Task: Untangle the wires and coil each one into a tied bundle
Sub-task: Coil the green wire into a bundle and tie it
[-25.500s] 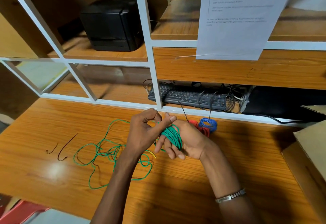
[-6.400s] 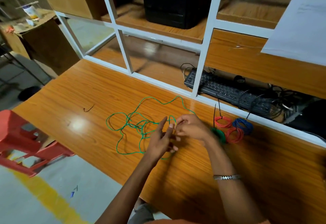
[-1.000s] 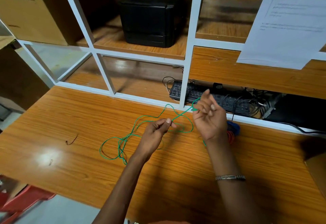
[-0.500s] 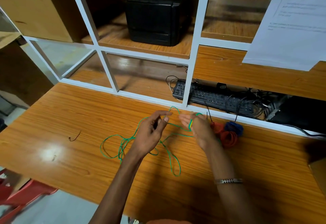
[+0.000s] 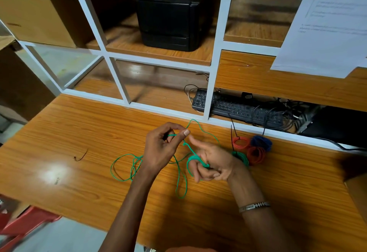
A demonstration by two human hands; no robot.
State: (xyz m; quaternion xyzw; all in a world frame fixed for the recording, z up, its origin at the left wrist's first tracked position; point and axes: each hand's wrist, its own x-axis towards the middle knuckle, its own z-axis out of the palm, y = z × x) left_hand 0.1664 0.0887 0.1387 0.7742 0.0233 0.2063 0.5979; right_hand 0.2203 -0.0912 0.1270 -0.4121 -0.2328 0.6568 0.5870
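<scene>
Green wire (image 5: 179,180): L hand (image 5: 158,150) fingers pinch it, R hand (image 5: 212,162) fingers wrapped.

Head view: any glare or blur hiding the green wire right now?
Head view: glare patch on the table sits left of the green wire, not on it; both hands sharp, left hand, right hand; wide-angle bends the shelf frame.

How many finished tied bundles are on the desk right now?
4: two red bundles, a blue bundle behind them, and a green bundle partly hidden behind the right hand. More may be hidden there.
</scene>
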